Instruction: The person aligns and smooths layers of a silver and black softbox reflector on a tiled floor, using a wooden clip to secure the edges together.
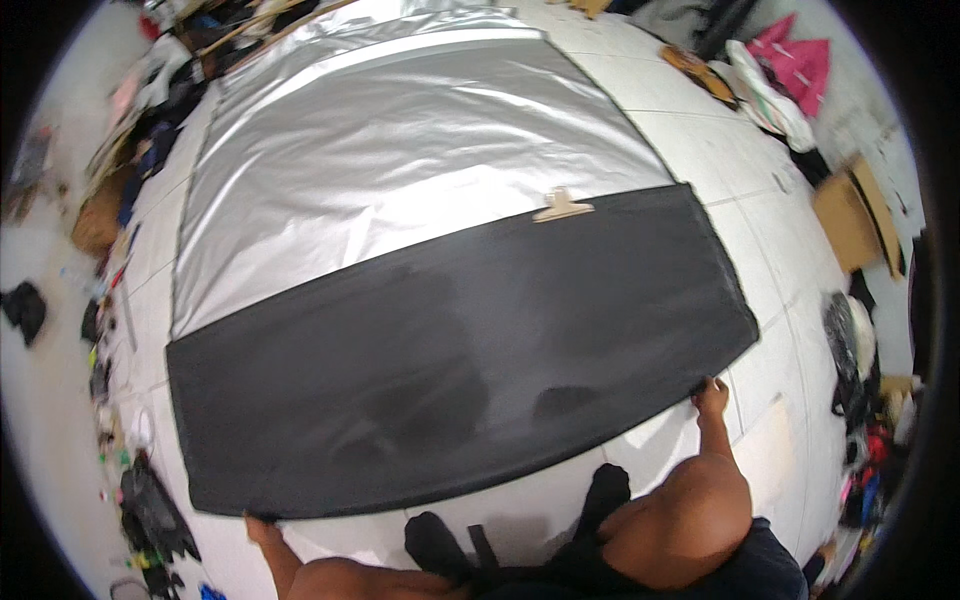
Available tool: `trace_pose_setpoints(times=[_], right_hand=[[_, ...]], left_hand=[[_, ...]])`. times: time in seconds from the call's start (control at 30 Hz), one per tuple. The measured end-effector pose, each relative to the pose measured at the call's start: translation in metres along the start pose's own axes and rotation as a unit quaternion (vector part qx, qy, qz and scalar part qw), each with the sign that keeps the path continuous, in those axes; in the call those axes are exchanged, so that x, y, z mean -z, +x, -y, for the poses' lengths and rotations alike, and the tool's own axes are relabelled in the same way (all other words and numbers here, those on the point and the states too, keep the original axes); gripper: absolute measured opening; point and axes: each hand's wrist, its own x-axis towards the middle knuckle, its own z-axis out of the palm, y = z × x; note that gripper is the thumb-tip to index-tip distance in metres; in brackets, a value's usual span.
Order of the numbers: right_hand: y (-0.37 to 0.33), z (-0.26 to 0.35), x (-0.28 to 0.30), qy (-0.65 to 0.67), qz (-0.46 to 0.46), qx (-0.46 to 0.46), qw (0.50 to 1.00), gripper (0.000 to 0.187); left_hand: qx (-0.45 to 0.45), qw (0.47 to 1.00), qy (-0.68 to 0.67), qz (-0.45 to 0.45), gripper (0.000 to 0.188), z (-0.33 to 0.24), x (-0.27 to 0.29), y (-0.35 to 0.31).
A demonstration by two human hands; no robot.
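A large fabric sheet lies spread over the floor in front of me. Its far part is shiny, wrinkled silver (400, 140). The near part is a smooth, matte black panel (480, 330) with darker patches, which looks folded over the silver. At the panel's near left corner, my left hand (260, 530) grips the edge, fingertips hidden beneath the cloth. My right hand (711, 396) pinches the same near edge toward its right end. A metal bulldog clip (563, 207) sits on the fold line between black and silver, right of the middle.
My feet in dark socks (437, 540) stand just short of the near edge. Clutter lines the left wall, including a black bag (155, 505). Along the right lie an open cardboard box (858, 215), a sandal (698, 76) and pink cloth (795, 65). White tiles (745, 225) surround the sheet.
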Motion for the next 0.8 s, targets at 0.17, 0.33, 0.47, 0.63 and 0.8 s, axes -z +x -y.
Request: trace_pose_setpoints(times=[0.17, 0.33, 0.47, 0.63, 0.8], right_hand=[[-0.094, 0.046, -0.049, -0.372, -0.055, 0.559, 0.739, 0.047], [-0.159, 0.029, -0.079, -0.51, 0.176, 0.545, 0.642, 0.069], [-0.071, 0.025, -0.04, -0.525, 0.027, 0.43, 0.734, 0.068], [0.068, 0.074, -0.002, -0.554, -0.082, 0.245, 0.791, 0.072], [0.149, 0.157, -0.005, -0.581, -0.145, 0.229, 0.767, 0.068]], left_hand=[[-0.302, 0.706, 0.639, 0.04, 0.07, 0.008, -0.134, -0.179], [-0.349, 0.579, 0.726, 0.125, 0.079, 0.049, -0.169, -0.256], [-0.372, 0.559, 0.732, 0.117, 0.077, 0.061, -0.166, -0.249], [-0.422, 0.539, 0.722, 0.104, 0.077, 0.08, -0.153, -0.226], [-0.369, 0.551, 0.734, 0.147, 0.076, 0.072, -0.172, -0.23]])
